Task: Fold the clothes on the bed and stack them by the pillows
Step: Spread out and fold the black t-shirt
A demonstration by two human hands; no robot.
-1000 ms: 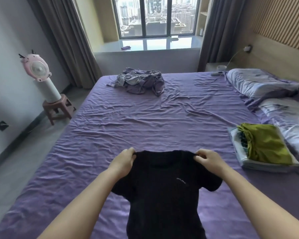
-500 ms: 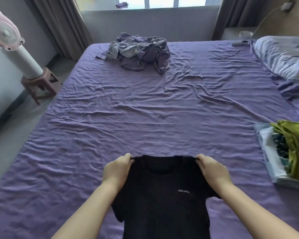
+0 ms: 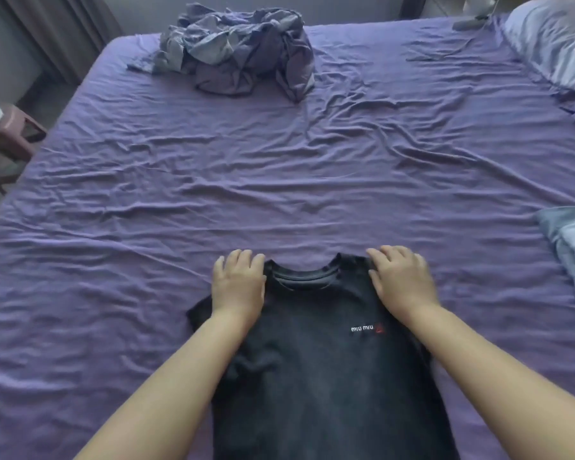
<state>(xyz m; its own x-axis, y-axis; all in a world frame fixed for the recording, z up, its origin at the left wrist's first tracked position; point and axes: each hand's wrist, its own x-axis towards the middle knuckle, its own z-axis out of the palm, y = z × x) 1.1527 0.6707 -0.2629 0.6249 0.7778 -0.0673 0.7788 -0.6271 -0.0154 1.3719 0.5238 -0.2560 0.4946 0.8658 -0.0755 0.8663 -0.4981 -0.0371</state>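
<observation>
A black T-shirt [image 3: 312, 376] with a small white logo on the chest lies front up on the purple bed sheet [image 3: 279, 177], collar pointing away from me. My left hand [image 3: 238, 283] rests flat on its left shoulder, fingers reaching past the seam onto the sheet. My right hand [image 3: 400, 280] presses the right shoulder the same way. A crumpled pile of grey and purple clothes [image 3: 236, 51] sits at the far side of the bed. The edge of a folded stack [image 3: 571, 247] shows at the right border, near a pillow [image 3: 555, 44].
A brown stool [image 3: 4, 141] carrying a white cylinder stands on the floor left of the bed. Curtains hang at the far left corner. A small device with a cable [image 3: 468, 23] lies by the pillow. Wrinkled sheet spreads between the T-shirt and the pile.
The T-shirt was held up by its shoulders; now it is laid down on the sheet and both hands have flattened on it. The view has tilted down.
</observation>
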